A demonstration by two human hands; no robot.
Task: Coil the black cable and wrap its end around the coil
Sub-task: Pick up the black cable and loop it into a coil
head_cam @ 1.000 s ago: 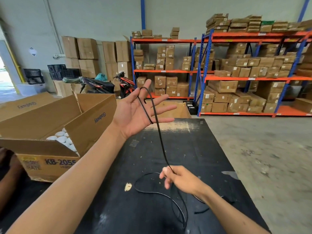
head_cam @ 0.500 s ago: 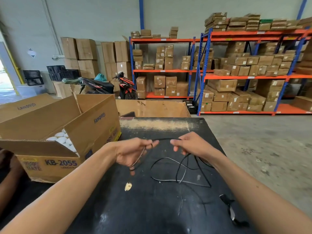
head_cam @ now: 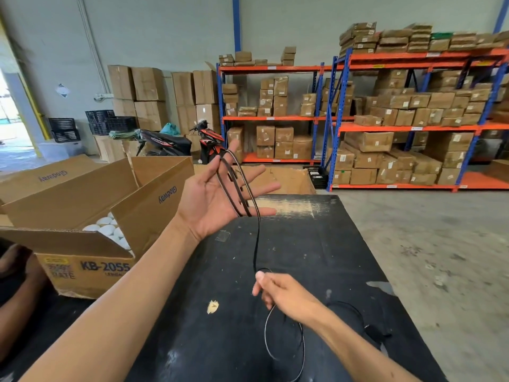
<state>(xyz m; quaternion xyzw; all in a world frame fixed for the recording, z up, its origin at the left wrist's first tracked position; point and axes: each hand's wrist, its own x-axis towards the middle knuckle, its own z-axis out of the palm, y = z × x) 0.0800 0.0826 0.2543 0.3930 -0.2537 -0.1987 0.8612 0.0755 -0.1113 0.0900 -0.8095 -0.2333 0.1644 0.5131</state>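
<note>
Warehouse racking behind, over the scuffed black counter [head_cam: 316,244] my left hand [head_cam: 212,199] at 11 o'clock, grip released, carries loops of thin black cable [head_cam: 257,238]; my right hand [head_cam: 286,295], pinching it at 5, should feed slack evenly.

Cable [head_cam: 257,238]: black. Worktop [head_cam: 316,244]: black, pale scuffs. Open carton [head_cam: 82,260]: brown, blue print; white round items [head_cam: 106,228] inside. Racking [head_cam: 407,128]: blue uprights, orange beams.

Glossy black cable [head_cam: 257,238]; scuffed matt table [head_cam: 316,257]; cardboard box [head_cam: 82,194]
</note>
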